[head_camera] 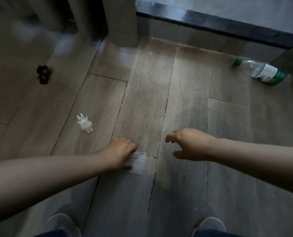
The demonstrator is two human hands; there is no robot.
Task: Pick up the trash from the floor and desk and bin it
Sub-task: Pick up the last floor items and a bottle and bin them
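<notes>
Paper slip: a small white slip [139, 162] with faint printed lines lay flat on the wooden floor [185, 194], low in the middle of the view, across a joint between two planks.
Left hand: the left hand [119, 152] was down on the slip's left edge, knuckles up, covering that side of the paper.
Left fingers: the fingers [131, 146] were bent down against the slip's upper left corner; their tips were hidden, so I cannot tell whether they pinched the paper or only pressed on it.
Right hand: the right hand [188, 144] hovered just to the right of the slip, apart from it, palm turned toward the left.
Right fingers: its fingers [169, 136] were released, loosely curved, with nothing in them.
Bottle: a clear plastic bottle [263, 71] with a green cap and a green and white label lay on its side, well apart at the upper right, near the wall.
Rabbit toy: a small white rabbit figure [84, 124] lay on the floor, up and to the left of the left hand.
Dark red thing: a small dark red object [43, 74], too blurred to name, lay farther off at the upper left.
Slippers: two grey slipper toes [62, 223] [209, 225] showed at the bottom edge.
Curtain: grey folds [120, 21] hung to the floor at the top.
</notes>
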